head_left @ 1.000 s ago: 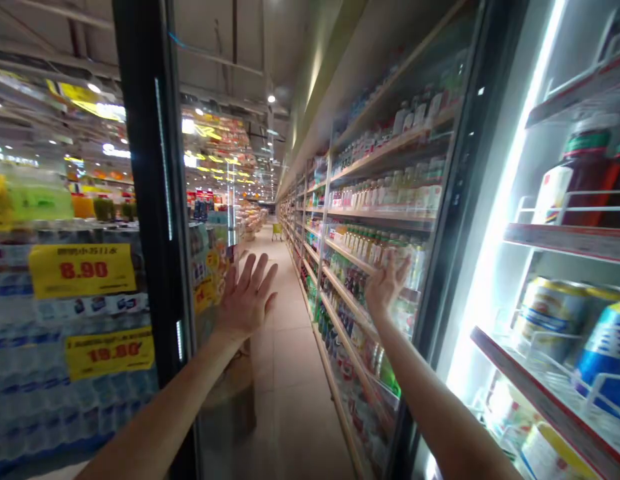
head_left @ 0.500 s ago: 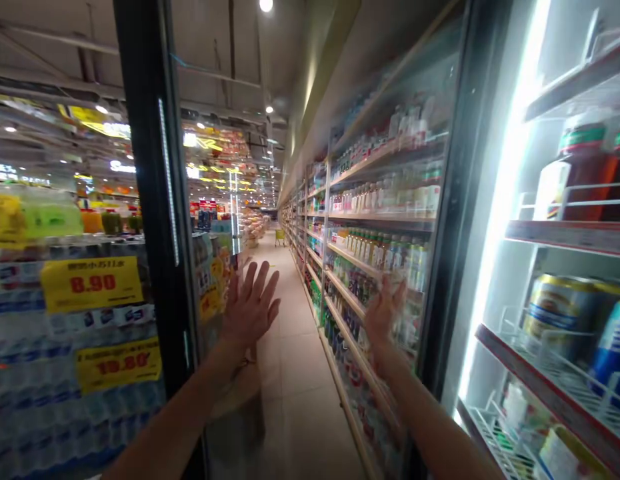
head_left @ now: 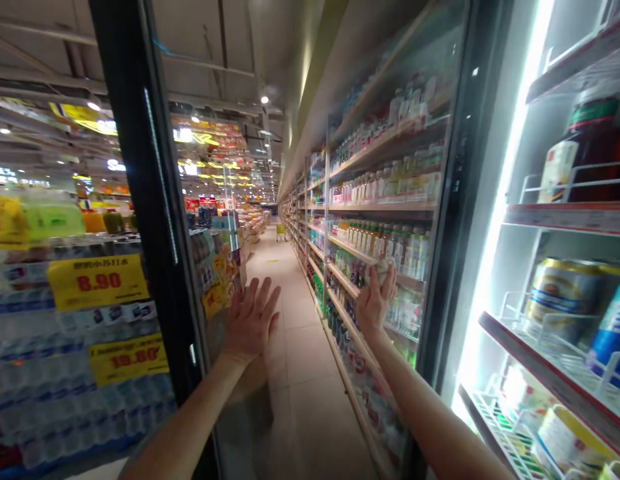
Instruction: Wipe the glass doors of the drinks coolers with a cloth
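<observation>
Head view, close, forward through a glass door [head_left: 140, 167] down the aisle [head_left: 310, 360], seemingly blurry far off

upper yellow price sign [head_left: 99, 281] reads 8.90 in red; lower yellow price sign [head_left: 130, 360] reads 19.80, blurred. both stand before stacked bottles [head_left: 45, 393]. can lettering illegible.

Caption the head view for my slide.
Bare left hand and right hand raised at a black-framed glass door, beside lit white wire shelves.

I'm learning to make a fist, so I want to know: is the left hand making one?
No, the left hand is open, with its fingers stretched out and pointing up.
</observation>
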Tool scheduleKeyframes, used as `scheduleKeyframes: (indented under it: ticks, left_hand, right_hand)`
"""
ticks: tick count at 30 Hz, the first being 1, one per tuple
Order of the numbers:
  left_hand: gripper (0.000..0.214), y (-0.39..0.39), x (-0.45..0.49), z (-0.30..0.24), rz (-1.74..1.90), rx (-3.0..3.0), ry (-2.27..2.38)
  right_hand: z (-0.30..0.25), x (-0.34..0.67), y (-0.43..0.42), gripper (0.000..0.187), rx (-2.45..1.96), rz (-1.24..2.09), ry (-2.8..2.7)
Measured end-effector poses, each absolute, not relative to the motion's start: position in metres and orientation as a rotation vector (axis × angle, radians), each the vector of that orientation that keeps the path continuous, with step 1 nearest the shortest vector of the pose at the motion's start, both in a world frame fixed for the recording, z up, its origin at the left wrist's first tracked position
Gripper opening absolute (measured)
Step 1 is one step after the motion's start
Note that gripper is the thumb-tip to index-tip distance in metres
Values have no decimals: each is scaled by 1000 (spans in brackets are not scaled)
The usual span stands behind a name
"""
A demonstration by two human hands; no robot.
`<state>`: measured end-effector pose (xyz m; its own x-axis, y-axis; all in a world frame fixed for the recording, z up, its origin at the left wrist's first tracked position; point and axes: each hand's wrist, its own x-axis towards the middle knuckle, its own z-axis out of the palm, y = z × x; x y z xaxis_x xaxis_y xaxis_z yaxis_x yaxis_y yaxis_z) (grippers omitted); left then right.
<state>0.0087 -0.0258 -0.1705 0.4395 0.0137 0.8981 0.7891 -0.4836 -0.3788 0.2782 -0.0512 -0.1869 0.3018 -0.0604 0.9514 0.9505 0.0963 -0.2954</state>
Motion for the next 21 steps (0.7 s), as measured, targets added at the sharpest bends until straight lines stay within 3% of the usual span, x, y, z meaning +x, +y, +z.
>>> scheduleKeyframes:
  ticks: [6, 12, 15, 21]
  left_hand:
    - [63, -24, 8, -168, -1155, -1832, -680]
    - [62, -22, 9, -170, -1189, -1809, -681]
    - [62, -19, 10, -170, -1206, -1809, -677]
    - [64, -17, 12, -170, -1243, -1834, -682]
  right_hand:
    - [-199, 216, -55, 48, -1048, -1143, -1594]
    - [-195, 337, -56, 45, -1429, -836, -851]
    - [-185, 338, -55, 49, -1414, -779, -689]
    - [-201, 231, -53, 52, -1083, -1114, -1580]
